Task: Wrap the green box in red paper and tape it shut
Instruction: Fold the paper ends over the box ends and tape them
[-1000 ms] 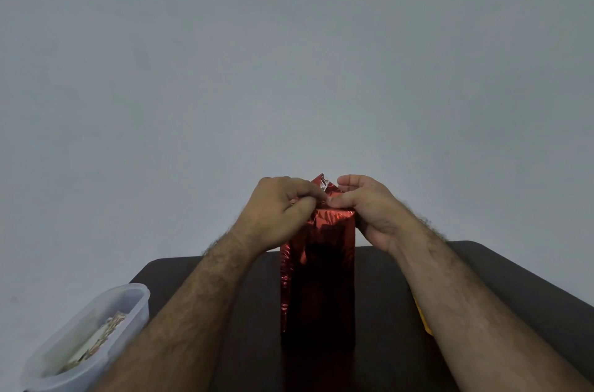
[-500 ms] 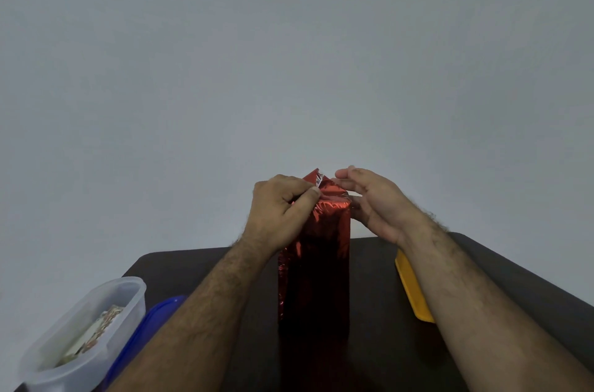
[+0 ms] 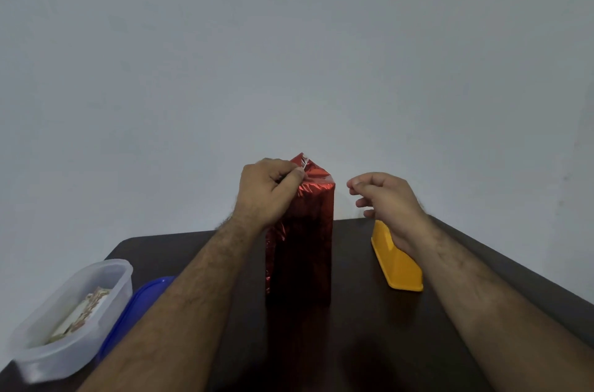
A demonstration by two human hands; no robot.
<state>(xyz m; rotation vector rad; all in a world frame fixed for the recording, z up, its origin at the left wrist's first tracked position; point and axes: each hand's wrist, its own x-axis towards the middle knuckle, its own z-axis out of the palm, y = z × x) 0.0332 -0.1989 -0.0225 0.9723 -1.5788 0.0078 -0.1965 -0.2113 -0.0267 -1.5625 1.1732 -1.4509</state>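
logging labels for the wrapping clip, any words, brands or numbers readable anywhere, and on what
No text can be read in this view.
Clear tub: patterned paper inside, too blurred to read.
Red wrapped box, pinched at the top by the left hand: plain foil.
Yellow object and blue lid: no print visible.

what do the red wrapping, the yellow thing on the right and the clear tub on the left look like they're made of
Red wrapping: likely metallic foil paper, glossy; it crinkles sharply and glints, with a silvery underside at the top flap.
Yellow thing: probably moulded plastic, opaque with a smooth, slightly satin surface and rounded edges.
Clear tub: seemingly translucent plastic, frosted; its contents show dimly through the wall.
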